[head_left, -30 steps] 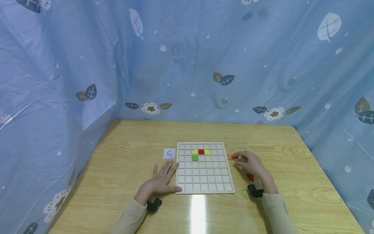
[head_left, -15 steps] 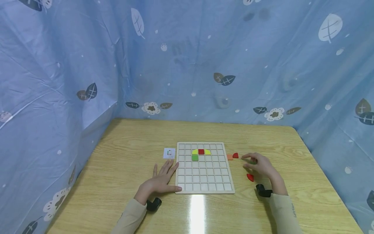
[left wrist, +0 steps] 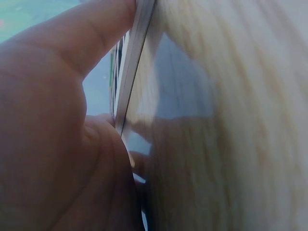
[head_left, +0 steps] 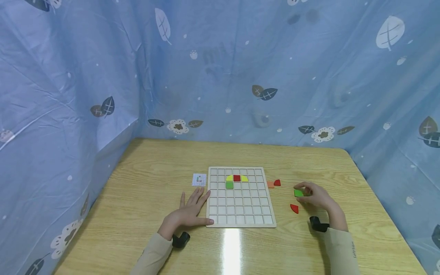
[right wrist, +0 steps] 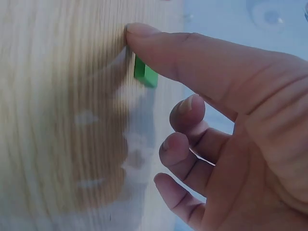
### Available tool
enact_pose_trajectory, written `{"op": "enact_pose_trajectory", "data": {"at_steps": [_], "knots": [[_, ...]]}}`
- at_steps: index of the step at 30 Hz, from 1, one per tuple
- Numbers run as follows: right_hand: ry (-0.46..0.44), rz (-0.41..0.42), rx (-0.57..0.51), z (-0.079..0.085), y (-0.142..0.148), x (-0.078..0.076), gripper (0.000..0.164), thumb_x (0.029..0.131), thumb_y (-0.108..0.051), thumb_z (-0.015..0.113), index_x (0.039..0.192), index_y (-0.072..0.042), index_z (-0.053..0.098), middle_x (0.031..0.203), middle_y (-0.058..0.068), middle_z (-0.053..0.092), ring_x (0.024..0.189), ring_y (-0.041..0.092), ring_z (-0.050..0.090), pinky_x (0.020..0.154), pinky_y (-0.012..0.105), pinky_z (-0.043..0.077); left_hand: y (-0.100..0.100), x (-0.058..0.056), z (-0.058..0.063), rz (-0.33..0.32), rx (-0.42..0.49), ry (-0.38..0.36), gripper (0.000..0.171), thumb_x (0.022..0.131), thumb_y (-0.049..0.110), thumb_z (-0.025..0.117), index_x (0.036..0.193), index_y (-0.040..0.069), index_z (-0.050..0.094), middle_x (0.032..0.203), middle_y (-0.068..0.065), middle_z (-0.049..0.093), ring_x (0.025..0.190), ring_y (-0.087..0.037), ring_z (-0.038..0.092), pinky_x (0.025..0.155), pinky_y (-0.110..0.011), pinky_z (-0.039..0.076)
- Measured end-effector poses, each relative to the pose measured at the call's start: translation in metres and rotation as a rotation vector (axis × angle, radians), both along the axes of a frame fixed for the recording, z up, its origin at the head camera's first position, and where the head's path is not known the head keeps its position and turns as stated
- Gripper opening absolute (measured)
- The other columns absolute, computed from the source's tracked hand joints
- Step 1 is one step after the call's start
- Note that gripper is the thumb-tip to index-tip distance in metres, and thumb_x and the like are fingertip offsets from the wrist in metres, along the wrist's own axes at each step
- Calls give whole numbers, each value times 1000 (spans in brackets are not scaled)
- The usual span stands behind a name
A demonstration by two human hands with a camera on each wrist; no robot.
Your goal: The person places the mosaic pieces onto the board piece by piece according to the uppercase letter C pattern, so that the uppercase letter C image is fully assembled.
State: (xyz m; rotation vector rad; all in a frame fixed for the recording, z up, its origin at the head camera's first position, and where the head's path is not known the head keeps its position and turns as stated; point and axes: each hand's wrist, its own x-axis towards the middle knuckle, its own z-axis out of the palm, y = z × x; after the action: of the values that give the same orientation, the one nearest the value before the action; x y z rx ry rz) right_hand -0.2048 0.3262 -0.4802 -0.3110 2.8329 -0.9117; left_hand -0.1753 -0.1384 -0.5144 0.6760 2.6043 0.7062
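Observation:
A pale wooden grid board [head_left: 241, 226] lies mid-table, with two yellow quarter-round tiles [head_left: 244, 178], a dark red square tile [head_left: 236, 178] and a green square tile [head_left: 229, 185] in its cells. My left hand [head_left: 187, 215] rests at the board's left side, fingers spread, thumb on the near left corner; in the left wrist view the thumb lies along the frame edge. On the right, my right hand [head_left: 317, 196] pinches another green square tile [head_left: 298, 193] by its far and near sides with index finger and thumb. The thumb partly covers this tile in the right wrist view.
Touching the board's right edge is an orange tile [head_left: 270, 184], with a red quarter-round tile [head_left: 277, 182] beside it. Another red quarter-round tile [head_left: 294, 208] lies nearer. A small printed pattern card [head_left: 199, 180] sits left of the board. Blue curtains [head_left: 220, 76] surround the table.
My right hand has let go of the red quarter-round tile by the orange one and moved right and nearer, to the green tile. My left hand has stayed put.

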Motion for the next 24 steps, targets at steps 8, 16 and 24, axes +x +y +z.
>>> {"op": "enact_pose_trajectory", "data": {"at_steps": [8,16,24], "knots": [[0,-13,-3,-1,6,1,28,82,-17,71,106,-5,64,80,5,51,70,16,40,59,29,34,1,2,10,-3,4,-9,99,79,62,58,150,15,9,156,-12,-1,142,-31,-8,104,-61,-17],[32,-17,8,-3,7,-2,26,83,-17,69,107,-6,65,82,4,53,71,16,40,60,29,35,1,1,6,-5,17,-7,100,78,64,57,151,15,8,156,-11,-2,142,-31,-10,104,-60,-19],[71,-31,14,-5,3,-4,27,83,-22,70,106,-8,66,86,4,56,73,16,42,62,30,36,-1,-2,-5,4,-3,7,102,76,70,54,151,20,6,157,-5,-4,143,-25,-11,104,-58,-19]]}}
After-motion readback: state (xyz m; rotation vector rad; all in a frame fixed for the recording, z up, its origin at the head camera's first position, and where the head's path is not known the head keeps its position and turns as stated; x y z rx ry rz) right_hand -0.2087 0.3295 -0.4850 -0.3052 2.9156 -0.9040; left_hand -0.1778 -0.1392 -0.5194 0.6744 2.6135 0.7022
